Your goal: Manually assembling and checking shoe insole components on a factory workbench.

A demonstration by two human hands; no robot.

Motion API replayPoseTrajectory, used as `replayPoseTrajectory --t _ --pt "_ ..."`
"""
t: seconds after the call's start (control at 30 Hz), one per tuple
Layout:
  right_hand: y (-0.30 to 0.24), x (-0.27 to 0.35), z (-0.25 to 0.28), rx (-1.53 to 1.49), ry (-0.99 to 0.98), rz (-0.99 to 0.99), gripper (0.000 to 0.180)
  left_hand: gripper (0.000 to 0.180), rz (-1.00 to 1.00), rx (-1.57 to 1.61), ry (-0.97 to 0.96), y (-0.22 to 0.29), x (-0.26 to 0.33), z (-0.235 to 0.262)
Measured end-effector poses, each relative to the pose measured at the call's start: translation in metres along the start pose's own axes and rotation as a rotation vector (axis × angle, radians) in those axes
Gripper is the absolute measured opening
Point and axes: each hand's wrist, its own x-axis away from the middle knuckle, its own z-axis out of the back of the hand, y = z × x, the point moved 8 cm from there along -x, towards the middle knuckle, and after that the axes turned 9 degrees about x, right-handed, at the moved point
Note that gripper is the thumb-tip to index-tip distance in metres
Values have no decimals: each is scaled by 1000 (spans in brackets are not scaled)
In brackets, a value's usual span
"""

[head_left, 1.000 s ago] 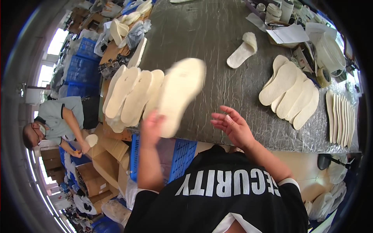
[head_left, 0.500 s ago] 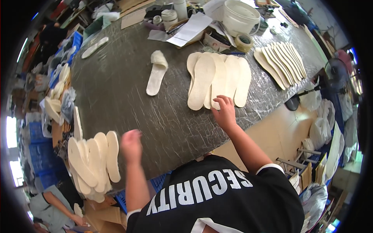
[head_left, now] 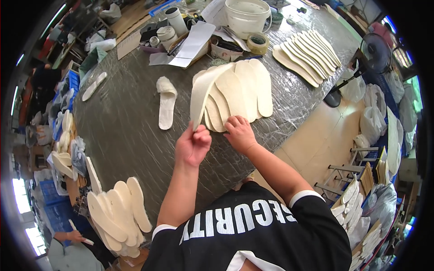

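Cream-coloured, sole-shaped foam insoles (head_left: 239, 90) are seen fanned out on the grey, crinkled plastic-covered bench (head_left: 122, 131), directly ahead of the person. Half a second earlier the left hand (head_left: 193, 145) was held empty above the bench, well apart from this fan, and only the right hand (head_left: 239, 133) was laid on its heel ends. Now one long pale insole (head_left: 203, 92) is pinched at its heel between the left thumb and fingers, which are closed round it, and it is raised on edge, curving up over the left side of the fan. The right hand is rested with fingers bent and partly curled on the heel ends of the remaining insoles; whether anything is actually gripped there cannot be told, as the fingertips are hidden against the pile.

It is judged from this that a single piece has been separated from the fan, while the rest are being held down flat against the bench.

A white open-toed slipper (head_left: 166, 107) is lying just left of the fan. A second row of overlapped cream insoles (head_left: 307, 56) is laid further off to the right, near a white plastic bucket (head_left: 246, 16), a roll of tape (head_left: 257, 43) and loose sheets of paper (head_left: 192, 43). A further stack of insoles (head_left: 120, 217) is set at the near left edge of the bench.
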Motion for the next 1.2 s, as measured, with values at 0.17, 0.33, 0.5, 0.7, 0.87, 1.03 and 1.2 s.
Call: replayPoseTrajectory --t 0.17,0.33,0.5,0.7,0.87,1.03,1.2 --pt "3 15 16 -195 224 -190 46 17 -54 -754 -57 34 79 2" --pt "-40 27 -7 -2364 -112 -328 78 15 35 -1216 364 93 153 103" --pt "-40 81 -75 -1859 -380 -758 48 35 220 -2553 454 144 133 107" --pt "-87 105 -60 -894 -1138 -351 39 27 -1115 -2217 582 246 23 64" --pt "-60 40 -16 -127 -904 -46 42 26 -816 -1841 720 255 -10 100" --pt "-92 -70 14 -182 -122 28 42 21 -493 -1460 534 192 51 107" --pt "-147 -111 -61 190 -247 252 37 20 -465 -1490 482 167 129 121"
